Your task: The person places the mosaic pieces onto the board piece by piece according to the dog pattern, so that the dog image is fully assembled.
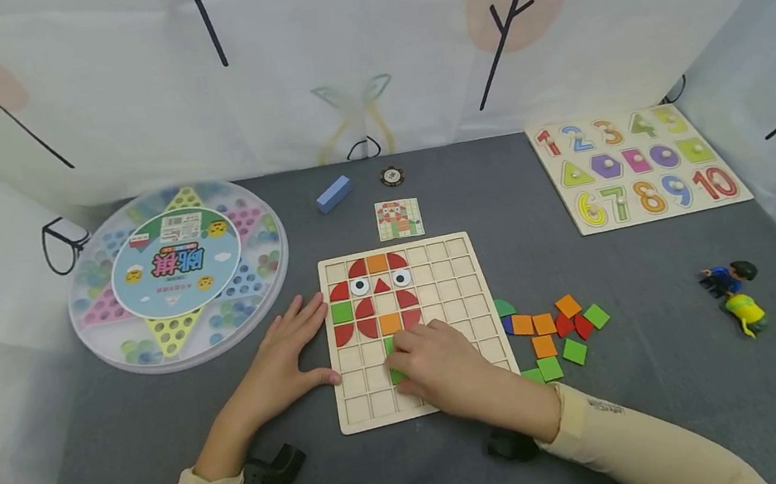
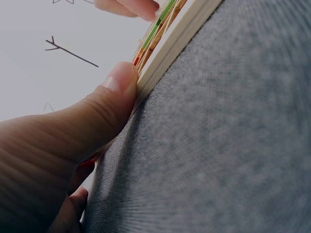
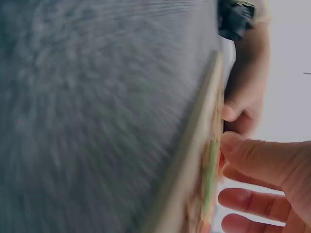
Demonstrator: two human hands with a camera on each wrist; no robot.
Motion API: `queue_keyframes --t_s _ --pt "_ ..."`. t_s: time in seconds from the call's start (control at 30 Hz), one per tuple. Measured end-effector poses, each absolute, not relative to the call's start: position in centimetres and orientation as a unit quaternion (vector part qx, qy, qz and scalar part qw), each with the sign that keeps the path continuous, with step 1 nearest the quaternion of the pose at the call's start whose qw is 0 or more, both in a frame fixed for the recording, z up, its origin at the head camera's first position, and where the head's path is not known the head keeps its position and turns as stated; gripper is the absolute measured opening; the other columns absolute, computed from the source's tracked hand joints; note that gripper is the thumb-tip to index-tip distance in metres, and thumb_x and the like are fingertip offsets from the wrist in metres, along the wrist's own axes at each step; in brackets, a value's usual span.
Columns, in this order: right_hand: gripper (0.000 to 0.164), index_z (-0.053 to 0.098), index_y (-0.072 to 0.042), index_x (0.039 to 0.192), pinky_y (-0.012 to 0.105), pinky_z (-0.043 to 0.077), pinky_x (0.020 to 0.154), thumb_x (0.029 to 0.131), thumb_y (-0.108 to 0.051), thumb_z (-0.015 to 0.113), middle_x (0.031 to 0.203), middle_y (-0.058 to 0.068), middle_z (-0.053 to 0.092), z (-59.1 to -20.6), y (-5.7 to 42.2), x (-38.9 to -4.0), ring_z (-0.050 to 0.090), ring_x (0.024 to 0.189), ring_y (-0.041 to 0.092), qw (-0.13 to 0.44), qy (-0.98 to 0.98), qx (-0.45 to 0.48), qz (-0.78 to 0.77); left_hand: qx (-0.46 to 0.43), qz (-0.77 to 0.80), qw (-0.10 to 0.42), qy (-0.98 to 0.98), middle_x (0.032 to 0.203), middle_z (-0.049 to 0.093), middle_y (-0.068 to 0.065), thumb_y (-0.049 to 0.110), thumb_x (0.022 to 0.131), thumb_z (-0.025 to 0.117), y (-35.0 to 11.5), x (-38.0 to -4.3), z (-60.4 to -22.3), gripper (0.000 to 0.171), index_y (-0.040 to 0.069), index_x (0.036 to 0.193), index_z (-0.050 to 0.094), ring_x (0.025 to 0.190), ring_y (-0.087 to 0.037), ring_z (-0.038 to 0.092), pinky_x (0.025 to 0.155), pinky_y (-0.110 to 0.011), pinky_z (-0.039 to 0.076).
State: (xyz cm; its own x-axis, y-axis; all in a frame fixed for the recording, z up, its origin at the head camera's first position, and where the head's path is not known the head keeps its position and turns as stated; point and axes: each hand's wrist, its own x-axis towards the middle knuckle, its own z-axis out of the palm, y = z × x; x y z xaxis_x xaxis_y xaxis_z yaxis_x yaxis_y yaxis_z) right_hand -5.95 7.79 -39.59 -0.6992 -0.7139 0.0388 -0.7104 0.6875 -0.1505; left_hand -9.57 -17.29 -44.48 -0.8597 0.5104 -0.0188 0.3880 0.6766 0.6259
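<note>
A wooden grid board lies on the grey table, holding red, orange and green tiles and two eye tiles in its upper left part. My left hand rests at the board's left side, fingers spread; in the left wrist view its thumb touches the board's edge. My right hand is over the board's lower middle, thumb and index finger pinching a green square tile at the grid. Just above it another green tile is partly hidden by the fingers. The right wrist view is blurred around the right hand.
Loose orange, green and red tiles lie right of the board. Behind it are a small pattern card, a blue block and a round chip. A round game box is left; a number board and toy figures are right.
</note>
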Motion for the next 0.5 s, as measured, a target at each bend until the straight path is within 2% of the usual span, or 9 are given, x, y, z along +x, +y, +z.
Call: queue_keyframes --t_s 0.17,0.27,0.4,0.5 --pt "0.031 0.065 -0.021 0.104 0.029 0.042 0.072 0.075 -0.031 0.070 0.091 -0.006 0.056 -38.2 10.9 -5.8 0.051 0.084 0.010 0.016 0.920 -0.373 -0.121 0.250 0.321 0.090 0.909 0.149 0.015 0.001 0.049 0.063 0.072 -17.1 -9.5 -44.7 0.100 0.016 0.143 0.022 0.137 -0.026 0.003 0.105 -0.053 0.005" --pt "0.034 0.065 -0.018 0.104 0.029 0.045 0.073 0.072 -0.027 0.073 0.092 -0.005 0.058 -37.8 14.1 -5.7 0.052 0.083 0.009 -0.018 0.917 -0.367 -0.156 0.251 0.322 0.089 0.909 0.149 0.016 0.001 0.049 0.063 0.072 -17.1 -9.6 -44.8 0.100 0.016 0.143 0.022 0.137 -0.026 0.004 0.105 -0.053 0.005" --pt "0.033 0.067 -0.013 0.098 0.029 0.046 0.066 0.067 -0.018 0.077 0.092 -0.003 0.059 -38.0 18.9 -5.5 0.053 0.078 0.009 -0.074 0.919 -0.343 -0.179 0.252 0.319 0.089 0.909 0.149 0.015 0.000 0.050 0.063 0.071 -17.2 -9.6 -44.8 0.100 0.016 0.142 0.022 0.137 -0.027 0.004 0.105 -0.053 0.005" --pt "0.034 0.067 -0.012 0.097 0.029 0.047 0.063 0.065 -0.015 0.078 0.092 -0.002 0.059 -38.3 21.9 -5.3 0.053 0.076 0.010 -0.080 0.935 -0.298 -0.175 0.250 0.315 0.090 0.911 0.149 0.015 0.001 0.050 0.062 0.071 -17.3 -9.6 -44.7 0.100 0.016 0.142 0.022 0.137 -0.027 0.003 0.105 -0.053 0.005"
